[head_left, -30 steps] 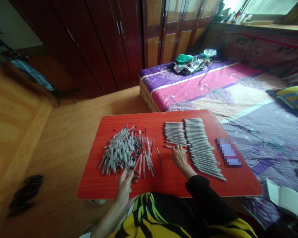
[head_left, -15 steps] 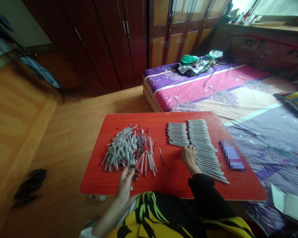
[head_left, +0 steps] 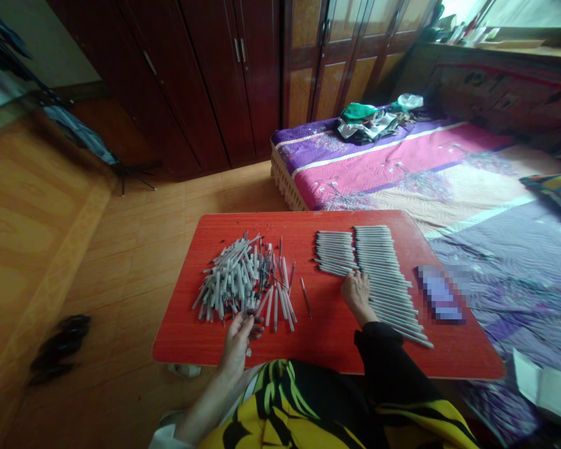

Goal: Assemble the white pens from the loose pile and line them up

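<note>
- Movement: the head camera is drifting slightly, while both hands are shifting little against the table.
- Left fingers: the fingers (head_left: 251, 320) of the left hand (head_left: 236, 349) are drawing together with the thumb at the near edge of the pile. Whether they are clamping a tube cannot be told at this size.
- Right fingers: the fingers (head_left: 350, 282) of the right hand (head_left: 358, 296) are lying together and slightly curled, resting on the tubes without gripping any.
- Tubes: thin grey tubes are lying in a loose, crossed pile (head_left: 229, 284) just beyond the left hand. A smaller row (head_left: 335, 252) and a larger row (head_left: 383, 274) are lying side by side, with the right hand touching the larger row's left ends. A single stray tube (head_left: 305, 298) is lying between the pile and the rows.
- Handling: lifting one tube from the pile's edge is the sound method, as it avoids dragging crossed neighbours. Light contact by the right hand is keeping the rows from being disturbed, and the row ends are best kept flush.
- Surroundings: a red table (head_left: 182, 349) is bearing the tubes. A pixelated object (head_left: 439, 293) is lying on its right side, a black sleeve (head_left: 378, 349) is covering the right forearm, dark sandals (head_left: 60, 349) are lying on the floor, and a quilted bed (head_left: 402, 174) is extending beyond the table.
</note>
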`<act>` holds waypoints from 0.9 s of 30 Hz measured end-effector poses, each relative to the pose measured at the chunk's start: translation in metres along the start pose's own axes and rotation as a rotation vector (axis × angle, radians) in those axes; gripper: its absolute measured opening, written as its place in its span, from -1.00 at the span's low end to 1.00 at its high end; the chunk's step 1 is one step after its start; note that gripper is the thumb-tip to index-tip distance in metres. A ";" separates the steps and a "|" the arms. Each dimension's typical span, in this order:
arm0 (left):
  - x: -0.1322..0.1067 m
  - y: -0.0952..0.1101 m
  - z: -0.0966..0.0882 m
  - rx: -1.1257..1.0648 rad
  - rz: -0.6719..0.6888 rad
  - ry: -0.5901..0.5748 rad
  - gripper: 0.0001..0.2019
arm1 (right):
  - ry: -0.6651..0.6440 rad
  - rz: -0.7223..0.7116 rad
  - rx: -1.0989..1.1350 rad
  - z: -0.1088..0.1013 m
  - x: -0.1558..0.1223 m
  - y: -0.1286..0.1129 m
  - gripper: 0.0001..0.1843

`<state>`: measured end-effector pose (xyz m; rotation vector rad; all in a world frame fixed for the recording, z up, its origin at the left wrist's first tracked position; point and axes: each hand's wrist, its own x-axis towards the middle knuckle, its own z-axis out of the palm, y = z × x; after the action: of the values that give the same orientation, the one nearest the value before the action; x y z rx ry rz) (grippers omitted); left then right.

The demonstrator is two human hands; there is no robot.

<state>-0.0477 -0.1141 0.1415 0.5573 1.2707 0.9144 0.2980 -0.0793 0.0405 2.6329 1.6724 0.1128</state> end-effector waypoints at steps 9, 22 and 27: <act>0.001 0.000 -0.001 0.003 -0.006 0.007 -0.60 | 0.011 -0.393 0.057 0.006 -0.016 -0.036 -0.53; 0.023 -0.006 0.018 0.183 0.132 -0.125 -0.61 | 0.111 -0.094 0.085 0.004 0.013 -0.057 -0.43; 0.087 -0.022 0.089 0.465 0.284 -0.257 -0.63 | 0.077 -0.018 0.103 0.023 -0.010 -0.033 -0.31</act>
<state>0.0472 -0.0429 0.0962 1.2077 1.1869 0.7454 0.2653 -0.0739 0.0153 2.7199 1.7714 0.1334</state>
